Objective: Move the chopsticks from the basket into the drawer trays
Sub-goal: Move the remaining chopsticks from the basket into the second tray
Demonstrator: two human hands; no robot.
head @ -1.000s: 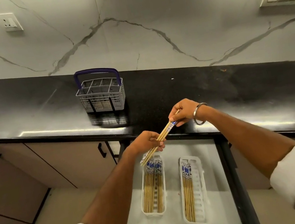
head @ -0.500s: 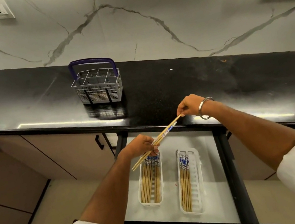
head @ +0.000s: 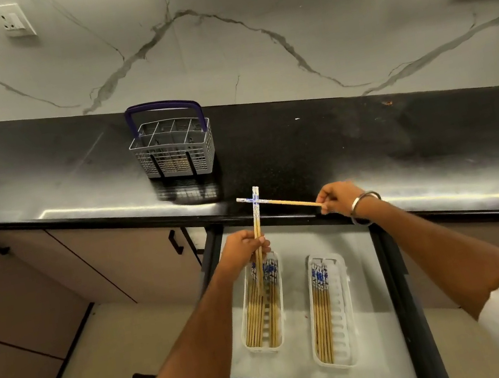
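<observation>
Left hand [head: 245,249]: your fingers are curled round a small bundle of chopsticks [head: 256,221], gripped low on the plain wood, patterned ends up. It hangs just above the back end of the left tray [head: 247,344].

Right hand [head: 340,199]: your fingertips pinch the plain tip of a single chopstick [head: 284,202], held level. Its patterned end crosses the top of the upright bundle, above and behind the left tray.

Left tray: a row of chopsticks lies lengthwise in it, patterned ends toward the counter [head: 366,141].

Right tray [head: 345,305]: just beside the left tray in the open drawer [head: 379,349], it holds fewer sticks along its left side.

Basket [head: 174,148]: on the counter, well behind the left tray; a little wood seems to show through its mesh.

Step in hand, as judged: separating and placing. Turn each stick parallel to the left tray's long side, patterned end to the counter. Lower it flat beside those already lying and release only when it rests.
</observation>
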